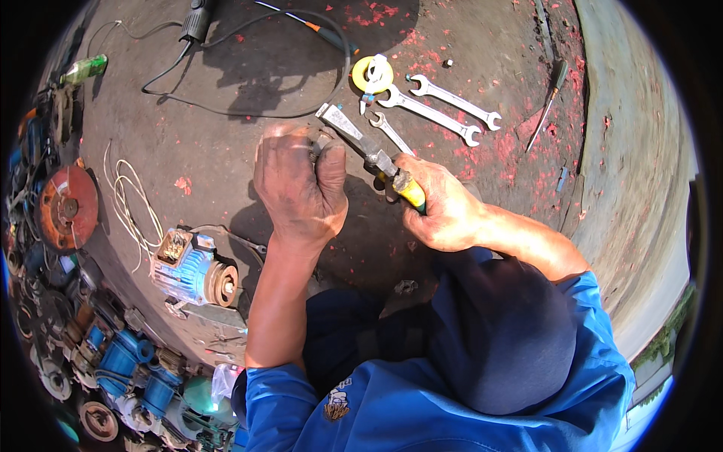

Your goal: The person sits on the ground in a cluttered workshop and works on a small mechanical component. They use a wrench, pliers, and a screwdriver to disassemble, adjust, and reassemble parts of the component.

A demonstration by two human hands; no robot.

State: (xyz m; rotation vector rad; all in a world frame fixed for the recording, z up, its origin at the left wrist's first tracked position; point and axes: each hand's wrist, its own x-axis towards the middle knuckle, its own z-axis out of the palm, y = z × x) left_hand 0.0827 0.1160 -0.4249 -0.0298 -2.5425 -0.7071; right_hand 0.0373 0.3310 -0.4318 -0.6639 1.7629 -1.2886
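Observation:
My right hand [444, 203] is wrapped round the yellow-and-green handles of a pair of pliers [410, 188]. A tapered grey metal piece [345, 128] runs on from the jaws up toward the left; I cannot tell whether it is gripped in them. Just left of it, my left hand [301, 177] is closed, thumb against the fingers. A bit of dull metal [322, 143] shows between thumb and fingers, too hidden to name. Right beyond the metal piece lie a small open-end wrench [392, 134] and a yellow tape roll [373, 74].
Two larger wrenches [456, 102] lie beyond my right hand, with a screwdriver [548, 113] farther right. A corded tool [197, 21] and its looped cable lie at the far left. A blue electric motor [192, 267] stands by my left forearm; piled motor parts [124, 361] fill the left edge.

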